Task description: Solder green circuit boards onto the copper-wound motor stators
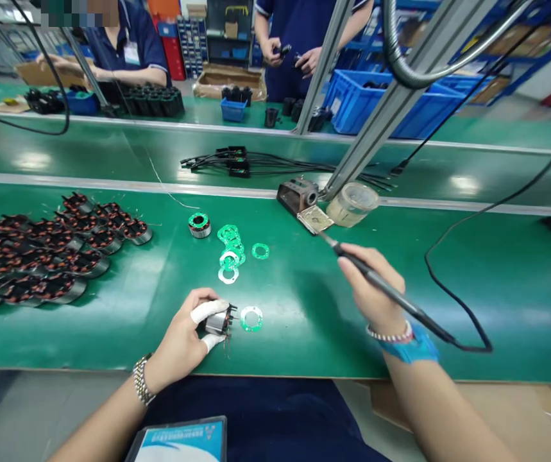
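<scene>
Coil: the small metal-bodied coil (218, 323) sits in my left hand, just above the green bench mat (313, 289), its dark pinned end facing right and thin wires hanging below it.
Left hand: my left hand (181, 330) is clenched around the coil, with white finger cots (208, 311) on the two fingers pinching it.
Right hand: my right hand (371, 289) is closed on the soldering iron (390, 290) in a pen grip, to the right of the coil and well apart from it.
Iron tip: it points ahead and left, just short of the brass-wool tray (315, 219).
Beside the coil: a green ring (251, 319) lies flat just right of it.
Ahead of my left hand: a loose stack of green rings (231, 247) lies between a ringed coil (199, 225) and a single ring (260, 251).
Further left: rows of copper-wound coils (54, 256).
Ahead of my right hand: the iron stand (298, 196) and a clear jar (352, 204).
Across the bench: black cables with connectors (237, 163), blue crates (390, 102), two co-workers (126, 45).
</scene>
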Action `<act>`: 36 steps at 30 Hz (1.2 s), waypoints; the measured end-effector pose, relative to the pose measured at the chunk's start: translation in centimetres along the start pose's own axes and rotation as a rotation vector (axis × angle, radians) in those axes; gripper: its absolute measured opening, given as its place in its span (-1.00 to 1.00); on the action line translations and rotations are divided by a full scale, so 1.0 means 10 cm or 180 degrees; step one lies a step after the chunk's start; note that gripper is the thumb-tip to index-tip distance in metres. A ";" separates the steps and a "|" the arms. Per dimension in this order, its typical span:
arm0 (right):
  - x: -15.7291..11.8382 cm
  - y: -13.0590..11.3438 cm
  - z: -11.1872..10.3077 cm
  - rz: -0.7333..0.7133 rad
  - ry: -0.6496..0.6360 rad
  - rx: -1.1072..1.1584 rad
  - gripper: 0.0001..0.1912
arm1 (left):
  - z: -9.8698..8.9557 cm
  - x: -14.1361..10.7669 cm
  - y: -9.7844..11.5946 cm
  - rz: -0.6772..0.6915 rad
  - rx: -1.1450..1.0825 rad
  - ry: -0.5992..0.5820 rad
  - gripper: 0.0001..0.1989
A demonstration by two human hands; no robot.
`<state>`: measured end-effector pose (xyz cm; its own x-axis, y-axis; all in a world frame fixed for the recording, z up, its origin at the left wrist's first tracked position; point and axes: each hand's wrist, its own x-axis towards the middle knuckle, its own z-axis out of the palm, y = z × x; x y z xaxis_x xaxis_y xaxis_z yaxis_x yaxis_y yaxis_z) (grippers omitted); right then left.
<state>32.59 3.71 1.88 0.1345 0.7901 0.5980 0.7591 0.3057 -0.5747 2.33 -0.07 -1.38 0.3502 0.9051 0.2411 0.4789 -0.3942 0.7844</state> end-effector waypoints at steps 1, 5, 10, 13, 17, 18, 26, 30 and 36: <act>0.14 0.14 -0.01 -0.0102 0.0237 -0.0249 -0.80 | 0.00 0.00 0.00 0.0007 -0.0011 0.0003 -0.59; 0.60 0.64 -0.04 -0.0178 0.0568 -0.0922 -0.73 | 0.01 0.00 -0.01 0.0052 -0.0008 0.0036 -0.60; 0.56 0.55 -0.04 -0.0174 0.0436 -0.0718 -0.75 | 0.00 0.00 -0.01 0.0012 -0.0116 0.0028 -0.57; 0.20 0.12 0.00 -0.0019 -0.0052 -0.0117 -0.84 | 0.00 0.01 -0.02 -0.0158 -0.0325 -0.0037 -0.59; -0.27 -0.40 0.10 -0.1039 -0.1504 0.0719 -0.80 | 0.02 0.02 -0.04 -0.0592 -0.0841 -0.0027 -0.55; -0.35 -0.48 0.13 -0.1217 -0.1603 0.0880 -0.78 | 0.03 0.02 -0.03 -0.0718 -0.1018 -0.0044 -0.52; -0.54 -0.75 0.34 -0.0063 -0.1016 0.1205 -0.85 | 0.12 0.04 0.17 -0.0600 -0.0426 -0.0157 -0.49; -0.60 -0.90 0.40 0.1401 -0.1049 0.2504 -0.78 | 0.15 0.06 0.19 -0.0478 0.0275 -0.0014 -0.49; -0.60 -0.84 0.44 0.0992 -0.1547 0.3039 -0.61 | 0.16 0.05 0.16 -0.0317 0.0456 -0.0043 -0.45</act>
<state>22.61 -1.32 0.66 -0.1883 0.9634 0.1908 -0.0935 0.1758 -0.9800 4.62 -0.48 -0.91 0.3056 0.9390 0.1576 0.6214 -0.3222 0.7142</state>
